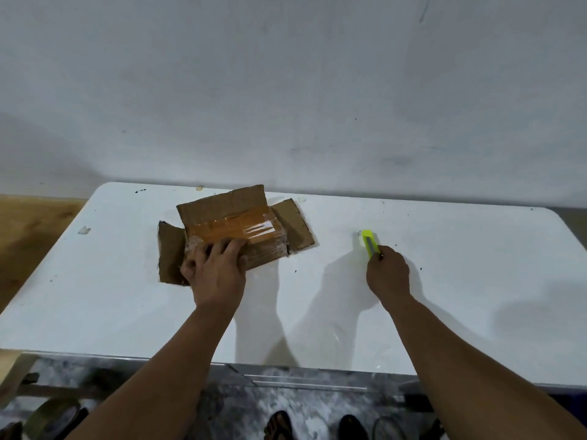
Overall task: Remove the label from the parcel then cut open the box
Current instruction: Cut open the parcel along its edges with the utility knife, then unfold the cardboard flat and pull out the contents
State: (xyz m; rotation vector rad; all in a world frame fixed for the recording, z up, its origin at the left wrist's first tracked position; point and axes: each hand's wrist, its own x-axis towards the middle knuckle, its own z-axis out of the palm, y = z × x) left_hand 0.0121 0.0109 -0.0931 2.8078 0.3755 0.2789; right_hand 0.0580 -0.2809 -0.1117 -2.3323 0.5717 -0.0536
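Both forearms are reaching forward from the bottom edge over a white desk (127,312), with 2 sandalled feet (279,425) showing on the mottled floor below. Left of the feet, a roll of tape (52,417) is lying on the floor.

On the left half of the desk, a cardboard box (235,231) is sitting with its flaps spread open: 1 flap is standing up at the back, and 1 is lying flat on each side. Orange-brown tape and clear film are covering its top. The left hand (216,271) is pressing down on the near part of the box, fingers (230,249) spread and fairly straight across the taped top, thumb at the left edge.

Well apart to the right, the right hand (387,273) is holding a yellow-green utility knife (370,242), its fingers curled round the near end, while the far end is pointing away toward the wall and sitting at the desk surface. Whether the blade is out cannot be told.
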